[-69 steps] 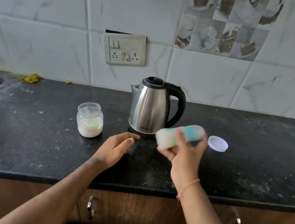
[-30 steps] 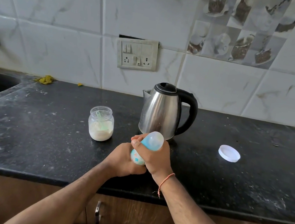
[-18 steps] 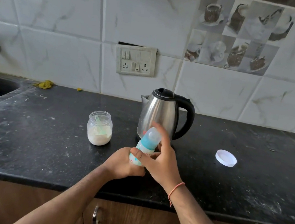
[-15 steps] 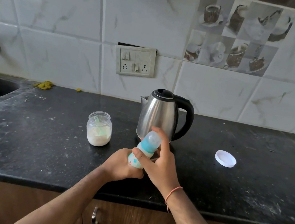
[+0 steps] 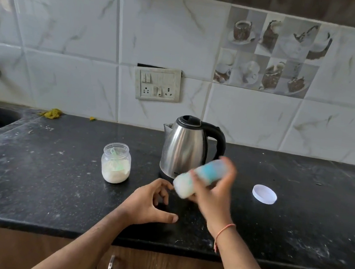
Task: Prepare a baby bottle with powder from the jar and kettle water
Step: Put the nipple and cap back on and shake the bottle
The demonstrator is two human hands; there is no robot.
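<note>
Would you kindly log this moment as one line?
right hand: grips tilted blue-capped baby bottle | left hand: empty | glass powder jar: lidless

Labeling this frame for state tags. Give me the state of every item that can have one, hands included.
Bottle: capped, tilted, off the counter, motion-blurred, in the right hand's grip.
Right hand: wrapped round the bottle.
Left hand: fingers loosely curled, holding nothing, over the counter.
Jar: upright, lid off, part full of white powder, scoop inside.
Jar lid: lying flat on the counter, apart from the jar.
Kettle: upright, lid closed.
</note>
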